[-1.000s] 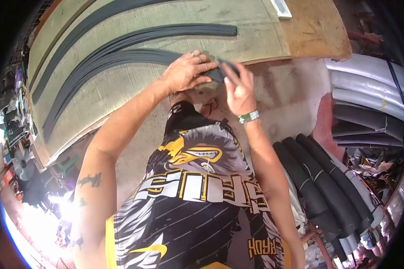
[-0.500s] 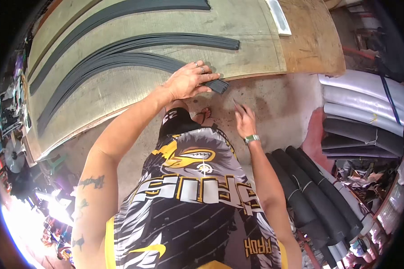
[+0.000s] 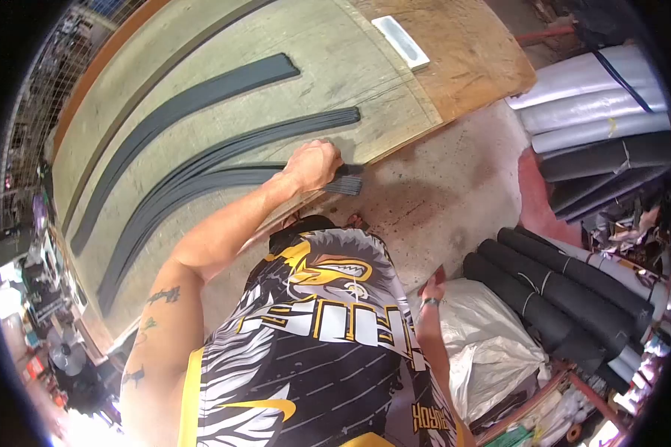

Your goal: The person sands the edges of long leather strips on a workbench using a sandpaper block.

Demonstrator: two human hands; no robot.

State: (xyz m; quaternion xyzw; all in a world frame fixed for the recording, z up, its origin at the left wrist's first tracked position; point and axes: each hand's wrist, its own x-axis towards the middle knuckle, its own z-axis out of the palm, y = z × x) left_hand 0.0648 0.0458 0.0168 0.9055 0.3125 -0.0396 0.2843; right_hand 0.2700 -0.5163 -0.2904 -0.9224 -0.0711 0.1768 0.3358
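Note:
My left hand [image 3: 314, 165] is closed at the near edge of the table, on the end part of a bundle of thin dark grey strips [image 3: 231, 177]. The cut ends of that bundle poke out past my fingers, and a thin strand lies slightly apart from it. Behind it lie a second bundle [image 3: 276, 128] and a wider, flat stack of dark strips [image 3: 201, 89], both curving left. My right hand [image 3: 434, 285] hangs low beside my body, away from the table; its fingers are dim and smeared, and whatever it holds does not show clearly.
The wooden table [image 3: 391, 141] ends just in front of me. A pale rectangular block [image 3: 401, 42] lies near its right side. To my right are a white sack [image 3: 492, 343], dark rolls [image 3: 559, 287] and silvery rolls [image 3: 589, 93]. A long dark strip [image 3: 138, 104] lies farther back.
My left hand has gone from lying over the bundle's end to a closed grip. My right hand, which held a small pointed thing near the strips, has drawn back beside me. The view has turned.

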